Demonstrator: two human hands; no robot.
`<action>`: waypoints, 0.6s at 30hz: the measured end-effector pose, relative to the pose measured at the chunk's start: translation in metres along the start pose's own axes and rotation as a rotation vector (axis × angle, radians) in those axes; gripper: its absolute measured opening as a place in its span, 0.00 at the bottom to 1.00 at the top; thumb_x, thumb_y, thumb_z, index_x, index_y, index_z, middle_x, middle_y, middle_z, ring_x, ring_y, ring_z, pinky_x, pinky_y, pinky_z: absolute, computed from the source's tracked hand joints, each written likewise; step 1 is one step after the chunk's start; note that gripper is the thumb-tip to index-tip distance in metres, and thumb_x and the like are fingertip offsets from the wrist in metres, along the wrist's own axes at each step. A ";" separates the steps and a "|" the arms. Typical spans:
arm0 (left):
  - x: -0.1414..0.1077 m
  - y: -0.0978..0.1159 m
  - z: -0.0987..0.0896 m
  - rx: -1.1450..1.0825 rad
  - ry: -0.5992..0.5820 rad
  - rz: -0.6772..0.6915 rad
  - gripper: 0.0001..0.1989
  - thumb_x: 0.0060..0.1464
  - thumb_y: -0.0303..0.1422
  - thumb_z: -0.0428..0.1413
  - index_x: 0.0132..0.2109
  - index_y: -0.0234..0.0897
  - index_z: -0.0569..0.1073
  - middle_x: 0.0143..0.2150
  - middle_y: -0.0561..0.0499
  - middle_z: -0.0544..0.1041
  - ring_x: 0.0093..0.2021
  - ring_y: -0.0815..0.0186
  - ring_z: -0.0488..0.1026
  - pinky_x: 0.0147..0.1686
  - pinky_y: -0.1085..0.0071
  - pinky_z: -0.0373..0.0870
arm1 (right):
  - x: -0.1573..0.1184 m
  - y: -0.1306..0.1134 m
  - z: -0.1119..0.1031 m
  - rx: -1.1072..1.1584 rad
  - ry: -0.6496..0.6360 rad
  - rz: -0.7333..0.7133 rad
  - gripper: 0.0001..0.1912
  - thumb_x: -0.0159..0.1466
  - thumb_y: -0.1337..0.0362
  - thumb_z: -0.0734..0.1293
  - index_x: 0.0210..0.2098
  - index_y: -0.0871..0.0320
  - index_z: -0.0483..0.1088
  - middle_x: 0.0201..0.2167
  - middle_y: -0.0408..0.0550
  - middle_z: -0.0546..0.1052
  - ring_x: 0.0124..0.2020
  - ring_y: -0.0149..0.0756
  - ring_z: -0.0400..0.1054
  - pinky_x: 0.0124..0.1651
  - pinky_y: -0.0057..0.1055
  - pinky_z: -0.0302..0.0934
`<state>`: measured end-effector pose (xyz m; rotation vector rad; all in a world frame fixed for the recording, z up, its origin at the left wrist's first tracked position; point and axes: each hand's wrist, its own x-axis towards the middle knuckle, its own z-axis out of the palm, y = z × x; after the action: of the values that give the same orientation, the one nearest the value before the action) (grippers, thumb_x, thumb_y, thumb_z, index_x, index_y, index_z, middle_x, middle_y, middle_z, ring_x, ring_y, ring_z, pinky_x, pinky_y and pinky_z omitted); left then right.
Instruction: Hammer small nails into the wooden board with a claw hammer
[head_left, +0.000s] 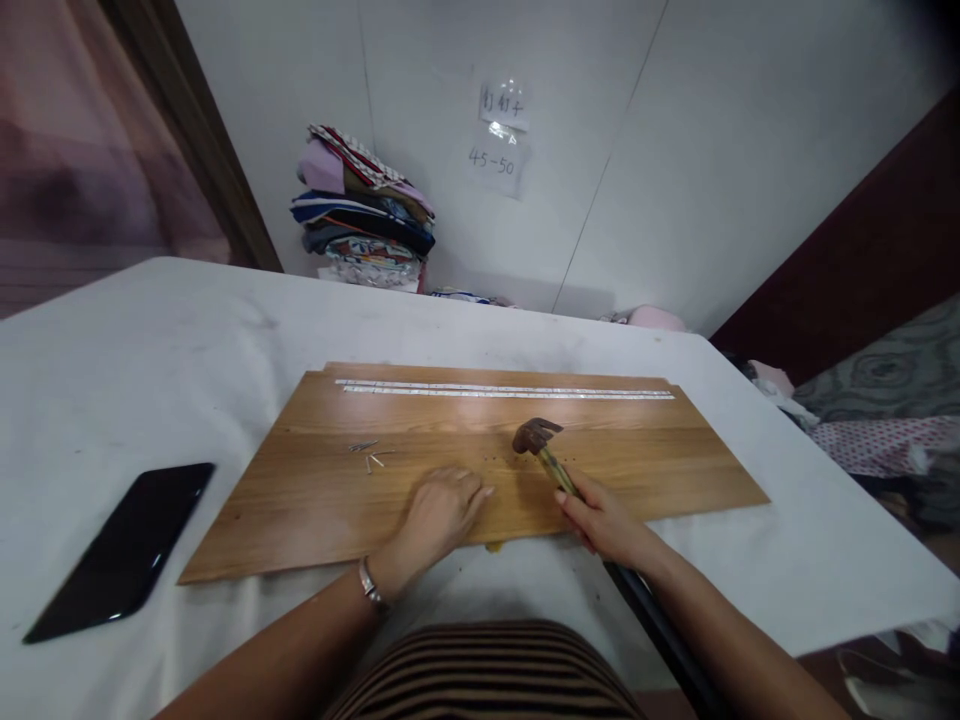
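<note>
A: State the condition of the right hand.
B: The right hand (609,525), right of centre in the lower half of the frame, is closed around the hammer (556,473). The head (531,436) is just below and right of frame centre, claw to the right.
A: And the left hand?
B: The left hand (441,510) rests palm down on the board (300,500), left of the hammer. Cannot tell whether it grips anything.
A: Locate the nails.
B: The nails (364,446) lie loose on the board, left of centre. 2 white strips (450,392) run near its upper edge. A black panel (124,550) lies lower left.
</note>
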<state>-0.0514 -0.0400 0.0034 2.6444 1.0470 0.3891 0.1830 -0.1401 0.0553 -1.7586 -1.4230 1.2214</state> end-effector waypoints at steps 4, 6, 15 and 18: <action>-0.001 -0.001 0.000 -0.046 0.006 -0.014 0.16 0.68 0.37 0.50 0.32 0.37 0.74 0.31 0.49 0.77 0.34 0.62 0.73 0.37 0.67 0.63 | -0.002 -0.003 0.000 -0.003 0.031 0.001 0.13 0.67 0.53 0.62 0.45 0.54 0.68 0.21 0.37 0.64 0.20 0.31 0.57 0.24 0.28 0.57; -0.001 -0.001 -0.001 -0.068 0.009 -0.033 0.15 0.68 0.35 0.51 0.32 0.37 0.73 0.33 0.49 0.76 0.34 0.63 0.72 0.37 0.67 0.63 | -0.002 -0.003 0.002 -0.009 0.043 -0.023 0.14 0.67 0.53 0.63 0.46 0.53 0.69 0.23 0.39 0.66 0.23 0.33 0.62 0.26 0.29 0.60; -0.002 0.000 -0.002 -0.096 0.044 -0.055 0.08 0.65 0.29 0.51 0.35 0.38 0.71 0.34 0.50 0.75 0.36 0.63 0.71 0.38 0.68 0.63 | -0.001 -0.004 0.002 -0.011 0.039 -0.035 0.12 0.67 0.53 0.62 0.43 0.54 0.68 0.23 0.39 0.66 0.23 0.33 0.62 0.27 0.29 0.59; -0.001 0.000 -0.002 -0.094 0.041 -0.044 0.09 0.65 0.29 0.51 0.35 0.38 0.71 0.34 0.51 0.74 0.36 0.64 0.71 0.38 0.68 0.63 | -0.001 -0.005 0.000 -0.016 0.029 -0.052 0.11 0.67 0.55 0.61 0.42 0.54 0.67 0.22 0.38 0.63 0.22 0.32 0.60 0.26 0.28 0.58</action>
<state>-0.0529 -0.0409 0.0052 2.5368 1.0696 0.4726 0.1806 -0.1400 0.0599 -1.7315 -1.4569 1.1564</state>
